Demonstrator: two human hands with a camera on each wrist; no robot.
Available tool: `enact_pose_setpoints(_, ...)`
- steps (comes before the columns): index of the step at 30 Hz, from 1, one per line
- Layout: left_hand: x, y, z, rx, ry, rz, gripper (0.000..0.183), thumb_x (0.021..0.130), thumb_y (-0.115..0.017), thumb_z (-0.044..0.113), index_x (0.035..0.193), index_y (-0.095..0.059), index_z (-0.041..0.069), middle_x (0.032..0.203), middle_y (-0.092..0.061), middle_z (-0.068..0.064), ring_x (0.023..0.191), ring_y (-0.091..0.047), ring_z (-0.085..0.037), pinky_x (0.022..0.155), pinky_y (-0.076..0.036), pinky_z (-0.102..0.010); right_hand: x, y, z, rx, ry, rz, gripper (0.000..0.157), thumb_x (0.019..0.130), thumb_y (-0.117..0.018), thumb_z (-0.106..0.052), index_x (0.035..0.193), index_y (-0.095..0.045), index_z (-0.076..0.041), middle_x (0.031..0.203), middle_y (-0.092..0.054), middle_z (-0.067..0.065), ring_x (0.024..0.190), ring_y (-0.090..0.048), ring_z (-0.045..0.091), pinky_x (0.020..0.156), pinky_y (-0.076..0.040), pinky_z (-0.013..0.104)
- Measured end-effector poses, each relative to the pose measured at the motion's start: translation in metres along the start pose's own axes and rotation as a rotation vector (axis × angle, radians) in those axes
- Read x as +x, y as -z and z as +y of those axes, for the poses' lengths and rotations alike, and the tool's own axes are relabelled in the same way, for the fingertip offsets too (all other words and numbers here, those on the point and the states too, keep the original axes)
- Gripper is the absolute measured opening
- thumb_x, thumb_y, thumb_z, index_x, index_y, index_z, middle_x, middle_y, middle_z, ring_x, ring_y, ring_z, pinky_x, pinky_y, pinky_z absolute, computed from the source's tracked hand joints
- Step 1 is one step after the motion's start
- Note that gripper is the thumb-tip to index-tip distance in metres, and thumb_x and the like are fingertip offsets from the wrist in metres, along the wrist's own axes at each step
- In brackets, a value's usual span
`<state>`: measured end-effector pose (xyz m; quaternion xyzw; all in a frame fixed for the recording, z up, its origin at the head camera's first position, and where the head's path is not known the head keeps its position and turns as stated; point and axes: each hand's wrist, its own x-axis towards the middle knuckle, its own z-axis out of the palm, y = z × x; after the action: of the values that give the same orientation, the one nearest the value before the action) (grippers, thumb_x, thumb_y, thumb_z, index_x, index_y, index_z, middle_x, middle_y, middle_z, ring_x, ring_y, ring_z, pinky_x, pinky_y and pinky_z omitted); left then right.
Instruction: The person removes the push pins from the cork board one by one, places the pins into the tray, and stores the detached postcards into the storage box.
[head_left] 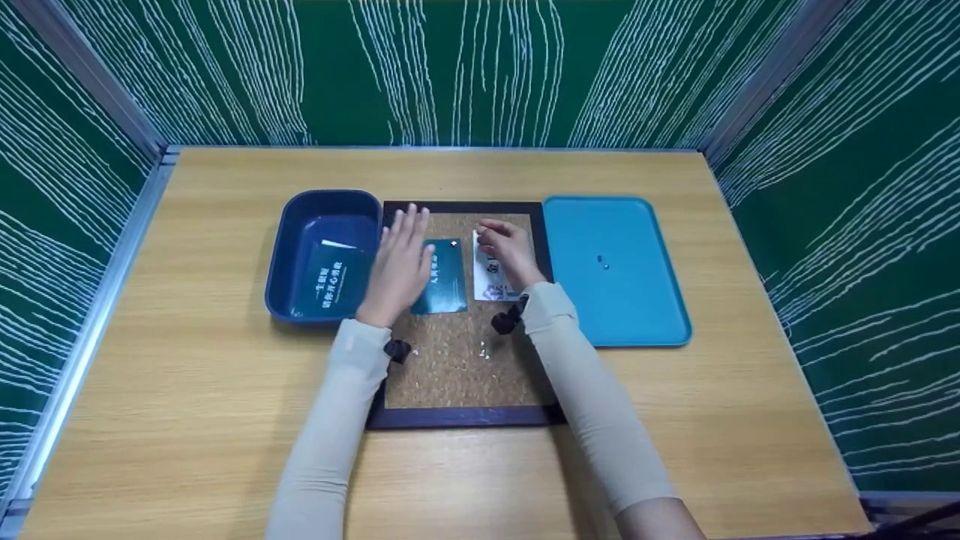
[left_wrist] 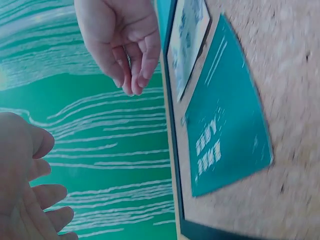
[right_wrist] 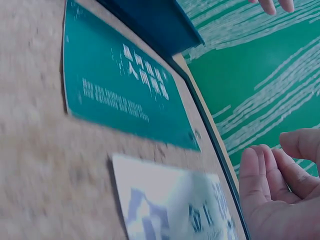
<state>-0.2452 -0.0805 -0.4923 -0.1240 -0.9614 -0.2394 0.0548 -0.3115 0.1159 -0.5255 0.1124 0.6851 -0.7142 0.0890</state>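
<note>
A green card (head_left: 444, 285) with white lettering lies on the framed corkboard (head_left: 442, 367), a small pin (head_left: 454, 244) at its upper right corner. Beside it lies a white printed card (head_left: 495, 291), partly covered by my right hand (head_left: 514, 253). That hand hovers over the card's top with fingers bent and tips gathered; whether something small sits between them is hidden. My left hand (head_left: 401, 266) is held over the board's left side, fingers extended, between the green card and the blue bin. In the left wrist view, no object shows in the left hand (left_wrist: 30, 185).
The dark blue bin (head_left: 281, 259) at left contains another green card (head_left: 326, 281). A turquoise tray (head_left: 637, 300) at right carries a few tiny shiny pieces (head_left: 603, 262). Small clear bits (head_left: 484, 350) show on the cork. Green walls with white lines enclose the table (head_left: 187, 360).
</note>
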Motion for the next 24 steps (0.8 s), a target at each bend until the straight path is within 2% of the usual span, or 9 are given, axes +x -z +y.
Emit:
enact_pose_setpoints(5,0.002,-0.015,0.008,0.000,-0.044,-0.017,0.056,0.104,-0.032,0.032,0.155,-0.016,0.014,0.162,-0.010,-0.007,0.150,-0.006,-0.027,0.122,-0.008,-0.046,0.004,0.017,0.002,-0.029,0.010,0.019,0.036,0.096,-0.057,-0.012,0.130,-0.057,0.000,0.125,-0.060,0.016,0.111,-0.062,0.025,0.095,-0.053,0.031)
enact_pose_setpoints(10,0.007,-0.031,0.018,0.017,-0.065,-0.064,0.055,0.104,-0.033,0.030,0.155,-0.016,0.016,0.162,-0.012,-0.006,0.150,-0.012,-0.028,0.121,-0.009,-0.047,0.008,0.029,0.007,-0.024,0.007,0.029,0.036,0.096,-0.057,-0.013,0.130,-0.057,-0.002,0.124,-0.060,0.016,0.111,-0.062,0.025,0.093,-0.053,0.028)
enact_pose_setpoints(18,0.013,-0.058,0.040,0.076,-0.092,-0.155,0.055,0.104,-0.037,0.028,0.154,-0.021,0.010,0.161,-0.018,-0.011,0.149,-0.016,-0.029,0.121,-0.016,-0.047,0.017,0.037,0.010,-0.086,-0.004,0.073,0.034,0.094,-0.060,-0.014,0.126,-0.061,-0.002,0.122,-0.063,0.016,0.107,-0.064,0.023,0.092,-0.053,0.029)
enact_pose_setpoints(24,0.017,-0.075,0.050,0.045,-0.115,-0.183,0.053,0.104,-0.038,0.026,0.152,-0.026,0.009,0.159,-0.021,-0.013,0.148,-0.019,-0.030,0.120,-0.018,-0.048,0.020,0.042,0.013,-0.105,0.029,0.072,0.033,0.094,-0.059,-0.009,0.125,-0.062,0.002,0.122,-0.063,0.020,0.100,-0.065,0.021,0.088,-0.054,0.027)
